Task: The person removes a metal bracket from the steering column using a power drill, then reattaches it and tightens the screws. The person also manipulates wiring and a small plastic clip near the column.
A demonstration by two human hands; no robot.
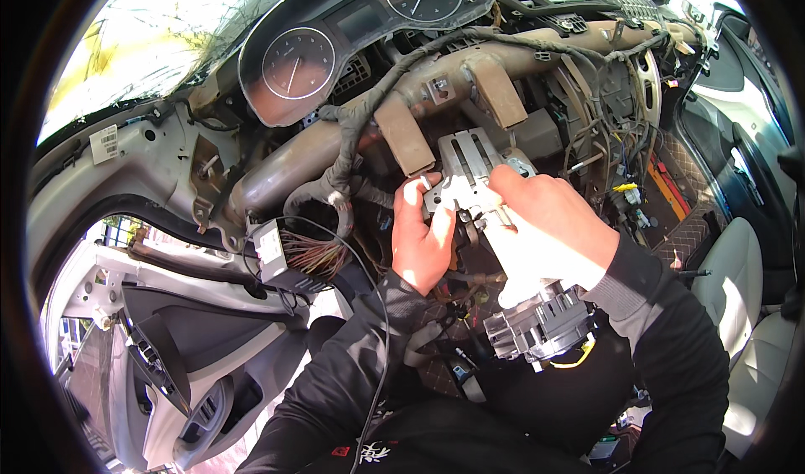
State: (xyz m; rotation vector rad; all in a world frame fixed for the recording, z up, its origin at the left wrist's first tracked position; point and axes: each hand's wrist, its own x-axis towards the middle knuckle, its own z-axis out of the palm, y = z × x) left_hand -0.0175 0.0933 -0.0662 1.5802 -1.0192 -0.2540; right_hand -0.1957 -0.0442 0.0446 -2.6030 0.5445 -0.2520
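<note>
Both hands are on a steering column (471, 160) with a slotted grey metal bracket at its upper end. My left hand (422, 237) pinches the bracket's left edge between thumb and fingers. My right hand (549, 231) closes round the column's right side, its fingers partly hidden beneath. Toward me the column ends in a grey plastic switch housing (541, 327) with a yellow wire, lying over my dark-clothed lap. Just beyond the bracket, two brown metal brackets (404, 138) hang from the bare cross-car beam (293, 168).
An instrument cluster (298, 67) rests above the beam. A wiring harness (348, 130) runs along it. Left, a grey module (270, 252) trails many wires beside the open door (201, 331). A thin black cable (386, 323) crosses my left arm. Loose wiring hangs right, near a pale seat (734, 264).
</note>
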